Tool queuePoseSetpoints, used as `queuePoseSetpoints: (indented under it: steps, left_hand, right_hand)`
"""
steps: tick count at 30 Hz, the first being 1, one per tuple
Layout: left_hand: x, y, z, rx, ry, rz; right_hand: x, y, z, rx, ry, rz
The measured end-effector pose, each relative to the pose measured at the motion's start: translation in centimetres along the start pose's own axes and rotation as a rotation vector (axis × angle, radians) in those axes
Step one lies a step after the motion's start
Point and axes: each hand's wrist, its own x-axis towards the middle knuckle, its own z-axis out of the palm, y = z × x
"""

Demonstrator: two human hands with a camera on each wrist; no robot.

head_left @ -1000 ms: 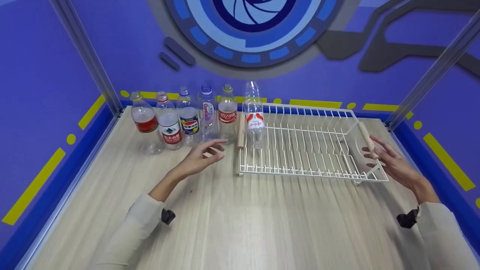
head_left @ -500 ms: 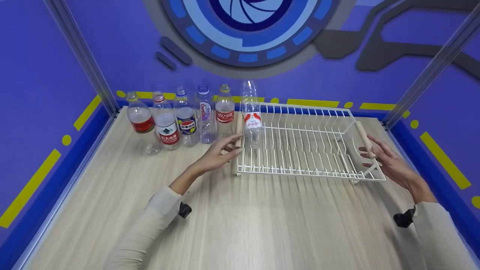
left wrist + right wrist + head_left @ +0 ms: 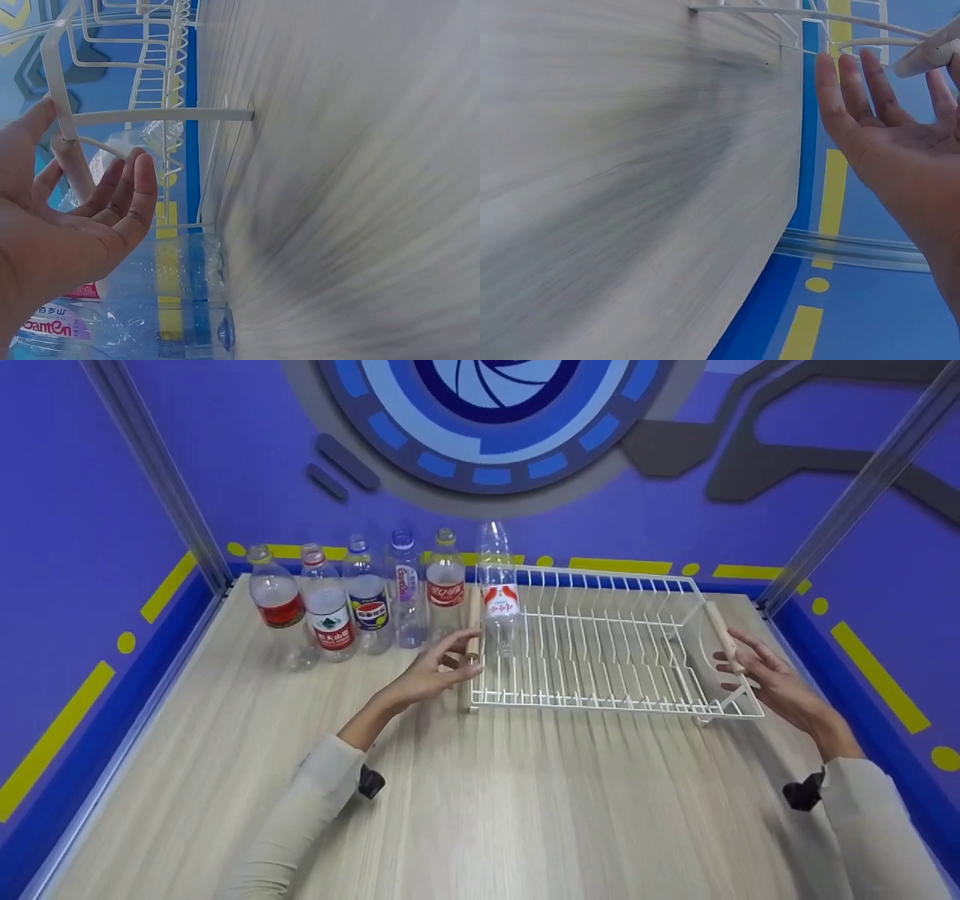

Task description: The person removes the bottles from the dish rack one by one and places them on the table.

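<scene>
My left hand (image 3: 431,671) is at the left wooden handle (image 3: 474,615) of a white wire dish rack (image 3: 600,706). In the left wrist view its fingers (image 3: 142,187) curl loosely under that handle. At the other end, my right hand (image 3: 784,690) has the right wooden handle (image 3: 721,630) between thumb and index finger. The right hand's other fingers (image 3: 832,94) reach out below the rack's rim. A clear plastic bottle (image 3: 501,600) with a red and white label leans in the leftmost slots, its narrow end down.
Left of the rack stands a row of several uncapped plastic bottles (image 3: 330,619), one with a purple-white label (image 3: 407,583). A printed blue panel (image 3: 600,525) rises behind the wood-look table (image 3: 525,810). Metal posts (image 3: 870,487) mark the back corners.
My left hand has moved right from beside the bottles to the rack's left handle. The right hand keeps its place at the right handle. The head view has shifted slightly.
</scene>
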Motion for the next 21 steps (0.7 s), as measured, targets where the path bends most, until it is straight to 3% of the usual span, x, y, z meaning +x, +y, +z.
queuePoseSetpoints:
  steps: [11,16,21]
  left_hand:
    - [0.2,0.4,0.1,-0.050,0.016,-0.064]
    - [0.1,0.5,0.2,-0.061,0.028,-0.083]
    - [0.0,0.3,0.3,-0.080,0.029,-0.096]
  right_hand:
    - [1.1,-4.8,0.1,-0.407,0.132,0.166]
    - [2.9,-7.6,0.8,-0.517,0.159,0.192]
    - [5.5,-9.1,2.2,-0.561,0.142,0.194]
